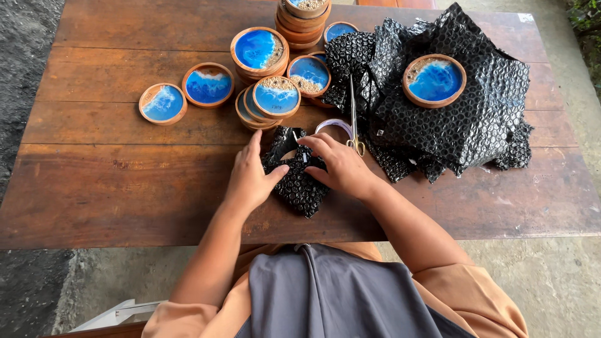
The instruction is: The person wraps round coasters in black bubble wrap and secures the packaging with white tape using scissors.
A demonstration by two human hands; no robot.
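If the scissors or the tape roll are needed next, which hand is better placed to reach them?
Right, probably. The right hand rests on the black bubble-wrap bundle just below the scissors and tape roll. The left hand presses the bundle's far side, away from both.
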